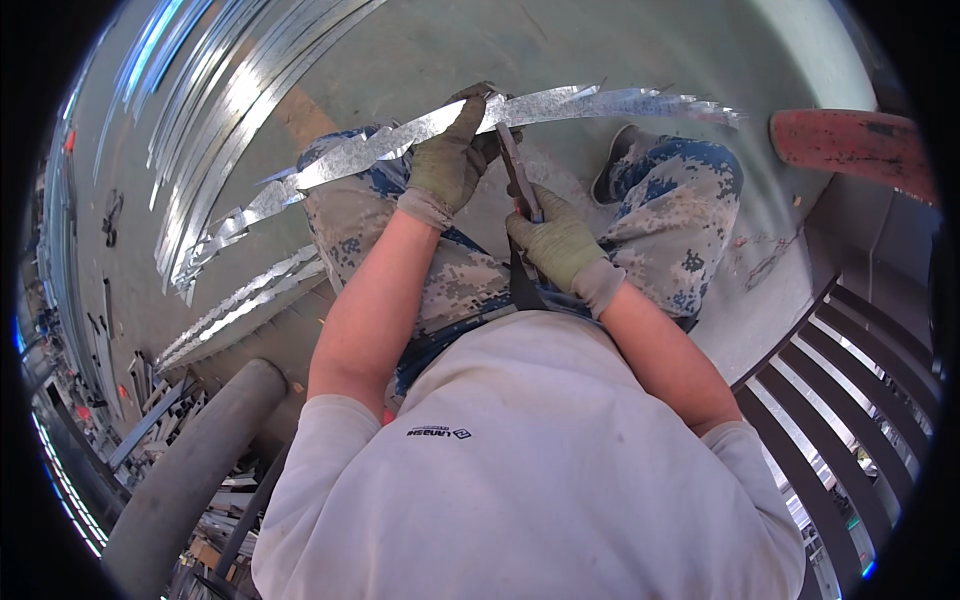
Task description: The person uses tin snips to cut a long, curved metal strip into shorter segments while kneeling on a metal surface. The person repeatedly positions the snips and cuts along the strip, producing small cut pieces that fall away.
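A long, shiny sheet-metal strip [350, 157] with a jagged, notched edge lies crosswise in front of me, above my knees. My left hand [446, 165], in a dirty green-grey work glove, is closed around the strip near its middle. In my right hand [560, 240], gloved the same way, is a pair of snips [514, 170], its handles inside my closed fingers. The jaws of the snips point away from me and reach the strip's near edge, just right of my left hand. Whether they are open or shut on the metal is too small to tell.
Several more long metal strips [235, 105] lie on the floor [510, 45] at the far left, with notched ones [245, 300] beside my left leg. A red curved object [850, 145] stands at the right. Dark slats [810, 385] flank my right side, a thick grey tube [200, 470] my left.
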The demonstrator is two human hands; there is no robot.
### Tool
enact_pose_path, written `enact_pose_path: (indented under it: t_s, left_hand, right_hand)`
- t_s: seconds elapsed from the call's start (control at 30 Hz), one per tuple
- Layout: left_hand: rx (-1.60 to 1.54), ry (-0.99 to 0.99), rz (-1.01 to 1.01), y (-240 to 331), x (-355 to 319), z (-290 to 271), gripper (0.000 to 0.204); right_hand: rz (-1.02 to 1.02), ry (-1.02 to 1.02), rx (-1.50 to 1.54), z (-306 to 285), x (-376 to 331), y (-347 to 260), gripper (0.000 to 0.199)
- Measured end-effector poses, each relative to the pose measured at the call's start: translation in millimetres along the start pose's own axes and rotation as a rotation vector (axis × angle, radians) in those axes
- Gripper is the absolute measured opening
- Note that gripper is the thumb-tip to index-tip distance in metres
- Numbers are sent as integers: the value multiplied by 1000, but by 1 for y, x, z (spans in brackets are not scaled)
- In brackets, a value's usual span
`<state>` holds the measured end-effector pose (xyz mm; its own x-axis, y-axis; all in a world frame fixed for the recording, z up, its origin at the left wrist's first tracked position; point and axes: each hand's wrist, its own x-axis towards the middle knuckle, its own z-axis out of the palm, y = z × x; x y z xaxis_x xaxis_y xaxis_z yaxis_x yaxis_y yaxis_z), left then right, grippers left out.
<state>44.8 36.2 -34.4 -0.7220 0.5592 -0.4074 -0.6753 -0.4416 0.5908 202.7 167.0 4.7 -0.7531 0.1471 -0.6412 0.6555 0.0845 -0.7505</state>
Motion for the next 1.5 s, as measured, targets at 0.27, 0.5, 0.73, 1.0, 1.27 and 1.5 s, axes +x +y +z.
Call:
enact_pose_path:
  t_s: [0.27,0.5,0.73,1.0,1.27,1.5]
  left_hand:
    - [-25,-44,4,0,1,-2,35]
    - [-36,-127,39,-1,2,-5,37]
    - [-45,-129,15,1,-2,-2,41]
    - [-57,-108,7,-2,0,-5,40]
    - [-120,-162,-21,-1,3,-6,39]
    - [-61,-205,-21,0,9,-15,38]
  right_hand:
    - [67,-82,272,-6,-5,-11,44]
    - [48,-162,403,-10,-2,-5,44]
    - [129,-335,540,-24,1,-6,47]
    - [181,-526,872,-33,7,1,50]
    - [209,-715,1095,-37,5,8,58]
    - [164,-650,981,-33,5,5,57]
